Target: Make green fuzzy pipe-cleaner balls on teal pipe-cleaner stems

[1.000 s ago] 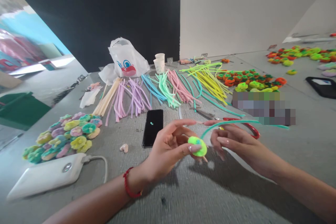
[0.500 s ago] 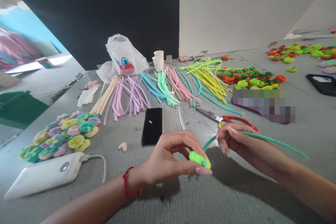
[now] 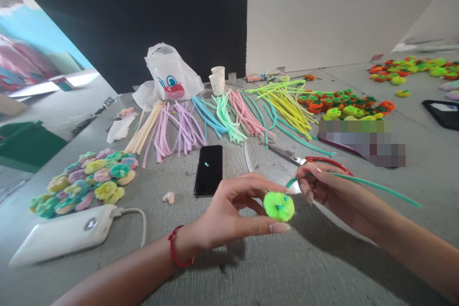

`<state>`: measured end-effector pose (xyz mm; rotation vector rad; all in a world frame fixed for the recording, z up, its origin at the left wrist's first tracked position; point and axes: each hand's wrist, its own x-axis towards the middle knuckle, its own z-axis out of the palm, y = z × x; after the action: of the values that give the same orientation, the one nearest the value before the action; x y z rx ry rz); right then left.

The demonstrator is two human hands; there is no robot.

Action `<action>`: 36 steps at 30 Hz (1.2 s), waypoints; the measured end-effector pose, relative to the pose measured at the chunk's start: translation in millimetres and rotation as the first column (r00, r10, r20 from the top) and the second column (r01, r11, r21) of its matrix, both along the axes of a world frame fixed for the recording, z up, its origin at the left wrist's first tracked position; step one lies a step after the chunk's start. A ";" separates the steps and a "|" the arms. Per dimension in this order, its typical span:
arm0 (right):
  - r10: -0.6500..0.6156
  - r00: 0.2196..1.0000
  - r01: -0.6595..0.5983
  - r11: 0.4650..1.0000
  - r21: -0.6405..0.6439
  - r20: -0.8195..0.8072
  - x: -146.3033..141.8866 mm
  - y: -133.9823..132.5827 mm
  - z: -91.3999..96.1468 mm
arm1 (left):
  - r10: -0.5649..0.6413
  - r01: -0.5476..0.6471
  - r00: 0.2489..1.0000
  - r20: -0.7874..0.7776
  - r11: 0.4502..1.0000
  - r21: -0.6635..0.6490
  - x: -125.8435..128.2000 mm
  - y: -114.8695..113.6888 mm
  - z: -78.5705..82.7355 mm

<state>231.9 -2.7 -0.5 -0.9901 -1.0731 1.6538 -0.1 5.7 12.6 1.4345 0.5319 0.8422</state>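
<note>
Between the thumb and fingers of my left hand is a small lime-green fuzzy pumpkin with a teal spot at its middle. My right hand pinches a teal pipe cleaner. One end of it runs toward the pumpkin's upper edge, and the long tail sticks out to the right above my forearm. Whether that end joins the pumpkin, I cannot tell. Red-handled scissors lie partly behind my right hand, blades pointing left. A black phone rests beyond my left hand.
Pipe cleaners in bundles, such as purple and yellow, fan across the table. Fuzzy flowers and a white power bank sit at left. Orange and green pumpkins are piled at right. Paper cups stand behind.
My left hand has turned the green pumpkin so its round ribbed face shows, and raised it slightly. My right hand has moved up a little with the teal pipe cleaner.
</note>
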 end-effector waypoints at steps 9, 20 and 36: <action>-0.077 0.994 0.061 0.982 -0.177 -0.080 -0.8 2.2 0.4 | -0.009 0.060 0.975 0.220 0.973 -0.225 5.6 0.5 1.8; -0.346 0.936 0.325 0.922 -0.210 -0.069 0.6 8.5 -0.2 | 0.025 0.022 0.973 0.228 0.979 -0.202 3.3 3.3 -1.8; -0.431 0.891 0.393 0.889 -0.233 -0.142 1.7 10.5 6.4 | 0.170 -0.127 0.972 0.161 0.959 -0.252 5.4 9.0 -6.6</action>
<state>233.6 7.7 6.0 -1.0775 -0.5259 1.4787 5.3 14.6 6.1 1.0945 0.5872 0.9828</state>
